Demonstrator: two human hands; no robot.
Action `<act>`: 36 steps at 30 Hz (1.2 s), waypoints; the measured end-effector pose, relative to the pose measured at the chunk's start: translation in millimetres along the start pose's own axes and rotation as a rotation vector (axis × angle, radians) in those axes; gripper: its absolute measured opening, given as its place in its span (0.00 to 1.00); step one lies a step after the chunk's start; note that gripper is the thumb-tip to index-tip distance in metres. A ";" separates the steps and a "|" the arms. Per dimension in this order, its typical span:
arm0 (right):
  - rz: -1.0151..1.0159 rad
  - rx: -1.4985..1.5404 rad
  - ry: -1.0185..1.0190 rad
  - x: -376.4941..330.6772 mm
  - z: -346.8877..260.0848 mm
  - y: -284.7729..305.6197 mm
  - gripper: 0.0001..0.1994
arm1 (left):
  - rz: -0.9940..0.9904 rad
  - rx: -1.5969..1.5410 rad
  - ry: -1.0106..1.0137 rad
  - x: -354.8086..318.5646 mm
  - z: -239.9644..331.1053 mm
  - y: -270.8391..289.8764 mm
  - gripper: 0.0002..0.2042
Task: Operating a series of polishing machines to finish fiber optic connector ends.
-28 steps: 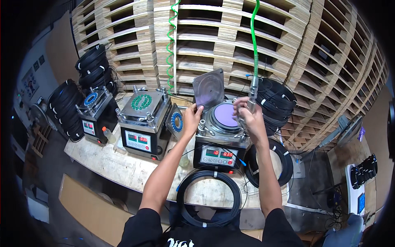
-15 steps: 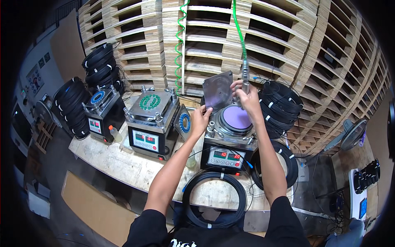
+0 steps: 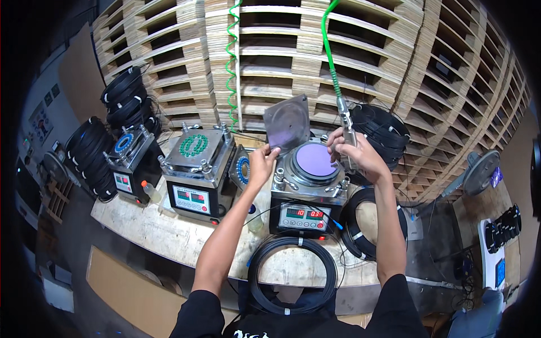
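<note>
The right hand has its grip closed around a slim metal air nozzle, holding it upright just above the right rim of a round purple disc. A green coiled hose runs up from the top of the nozzle and out of view. The left hand holds the lower edge of a grey square lid in a narrow pinch, with the lid tilted up and back behind the disc. The disc lies flat in a round metal ring on top of a boxy machine with red number displays on its front.

That machine stands on a pale, worn worktop. To its left stands a second machine with its lid shut and a ring of green dots on top, and further left a third, smaller machine with a blue ring. A black cable coil lies at the worktop's near edge, between the forearms. More black coils are stacked to the right and far left. Wooden pallets fill the background.
</note>
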State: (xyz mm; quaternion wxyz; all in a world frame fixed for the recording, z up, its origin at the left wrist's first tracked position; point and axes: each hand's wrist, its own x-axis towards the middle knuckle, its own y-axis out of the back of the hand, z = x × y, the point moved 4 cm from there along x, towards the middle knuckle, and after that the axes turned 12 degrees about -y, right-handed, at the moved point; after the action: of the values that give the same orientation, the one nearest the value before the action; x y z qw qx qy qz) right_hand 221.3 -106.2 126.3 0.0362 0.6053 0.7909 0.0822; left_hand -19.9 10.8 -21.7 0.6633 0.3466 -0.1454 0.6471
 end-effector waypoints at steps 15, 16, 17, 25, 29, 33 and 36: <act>0.273 -0.059 0.002 -51.5 11.1 45.2 0.11 | 0.162 0.238 -0.224 5.0 82.7 25.7 0.19; 0.271 -0.070 -0.019 -57.4 12.7 47.4 0.11 | 0.066 0.239 -0.302 8.4 100.5 14.2 0.18; 0.277 -0.051 -0.048 -58.4 15.0 46.8 0.11 | -0.130 0.191 -0.423 12.5 112.7 -0.4 0.17; 0.244 -0.002 -0.009 -68.1 24.1 38.4 0.12 | -0.925 0.486 -0.721 23.6 102.5 -72.7 0.25; 0.253 0.025 -0.006 -79.8 22.7 35.8 0.11 | -0.945 0.716 -1.002 11.2 121.1 -80.1 0.19; 0.299 0.029 0.017 -81.9 21.0 44.2 0.11 | -0.968 0.805 -1.264 -3.0 141.1 -84.1 0.22; 0.300 0.052 0.022 -81.1 24.2 43.0 0.12 | -0.881 0.744 -1.015 10.3 140.0 -71.4 0.24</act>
State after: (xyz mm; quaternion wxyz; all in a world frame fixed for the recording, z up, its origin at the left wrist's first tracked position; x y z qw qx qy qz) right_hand 287.4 -171.4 106.5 -0.0011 0.7165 0.6937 0.0728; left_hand 85.6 -66.5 66.0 0.5516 0.8274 -0.0534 0.0910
